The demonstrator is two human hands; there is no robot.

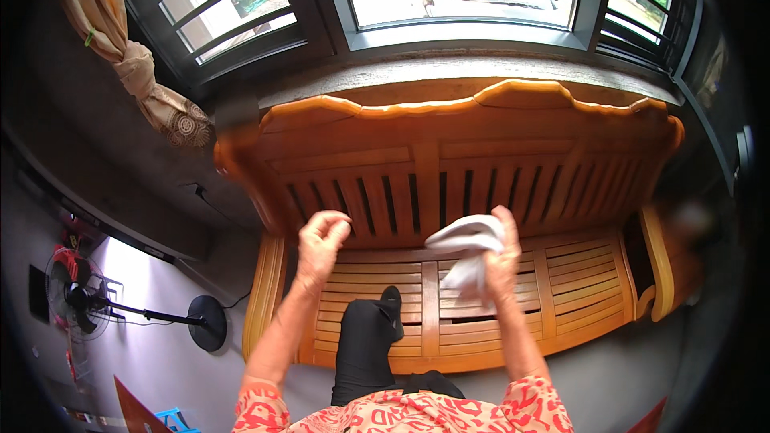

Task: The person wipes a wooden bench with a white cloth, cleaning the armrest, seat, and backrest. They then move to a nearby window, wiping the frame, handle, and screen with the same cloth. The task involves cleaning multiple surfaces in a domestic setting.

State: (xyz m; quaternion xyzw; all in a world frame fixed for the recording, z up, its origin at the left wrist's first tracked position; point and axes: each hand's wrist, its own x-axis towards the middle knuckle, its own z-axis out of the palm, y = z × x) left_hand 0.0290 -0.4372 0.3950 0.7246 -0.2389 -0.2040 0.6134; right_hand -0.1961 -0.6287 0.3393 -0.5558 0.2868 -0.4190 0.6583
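My right hand [500, 266] grips a folded white cloth [469, 234] above the middle of a wooden bench [431, 305]. Part of the cloth hangs below the fingers and is smeared by motion. To the left, my left hand [321, 242] is raised over the bench seat with its fingers curled in and thumb close to them. Nothing shows in it. Between my arms, my bent leg in black trousers [359, 345] reaches the bench, and a dark-shod foot [391, 309] rests on the slatted seat.
The slatted backrest [481, 144] rises below a barred window [465, 32], with a car outside. A knotted beige curtain [140, 76] hangs at the left. A black standing fan [80, 297] with a round base [208, 323] is on the left. The bench's armrests flank the seat.
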